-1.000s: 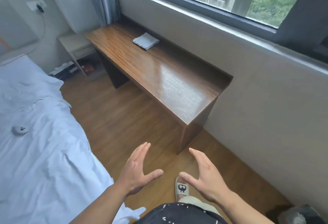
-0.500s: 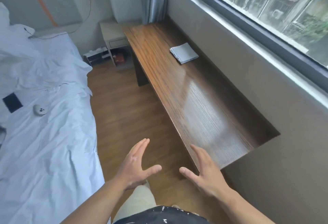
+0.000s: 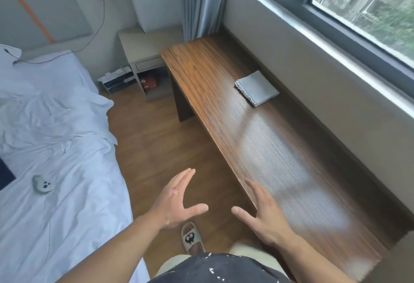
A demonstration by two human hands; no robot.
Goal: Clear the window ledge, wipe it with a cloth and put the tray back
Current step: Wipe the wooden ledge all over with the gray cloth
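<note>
A long dark wooden ledge [image 3: 257, 139] runs under the window along the right wall. A folded grey cloth [image 3: 256, 88] lies on it toward the far end, close to the wall. My left hand [image 3: 177, 202] hovers over the floor with fingers straight and thumb spread, holding nothing. My right hand [image 3: 262, 213] is held the same way, over the ledge's near front edge. Both hands are far from the cloth. No tray is in view.
A bed with white sheets [image 3: 49, 152] fills the left side, with a small white device [image 3: 42, 184] lying on it. A beige nightstand [image 3: 145, 51] stands at the ledge's far end beside a grey curtain [image 3: 201, 2]. Wooden floor [image 3: 161, 139] runs between bed and ledge.
The view has swung left and moved along the ledge, so the cloth appears closer. Both hands stay empty and spread in front of me.
</note>
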